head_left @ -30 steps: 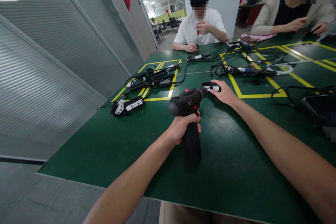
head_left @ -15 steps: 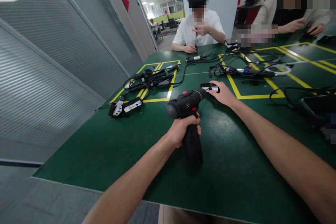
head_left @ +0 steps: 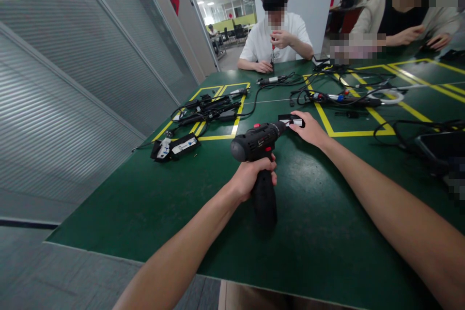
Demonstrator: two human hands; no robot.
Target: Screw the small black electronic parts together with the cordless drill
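My left hand (head_left: 251, 175) is wrapped round the grip of a black cordless drill (head_left: 256, 143) with red buttons. The drill points away from me to the right, its chuck close to a small black-and-white block (head_left: 285, 118). My right hand (head_left: 310, 127) pinches the right end of that block against the green table (head_left: 152, 208). Whether the drill's tip touches the block I cannot tell, as the chuck covers that spot. To the left lie two black pieces with white inserts, one a flat piece (head_left: 185, 143) and the other a shorter piece (head_left: 162, 149).
A heap of black cables and tools (head_left: 212, 108) lies within yellow tape at the left. More cables and a pen-shaped tool (head_left: 334, 99) lie at the right, near a dark device (head_left: 438, 145). Across the table sit a person in a white shirt (head_left: 247, 51) and another at right.
Both hands stay almost in place. The drill's handle bottom has swung slightly left, while its chuck remains at the block.
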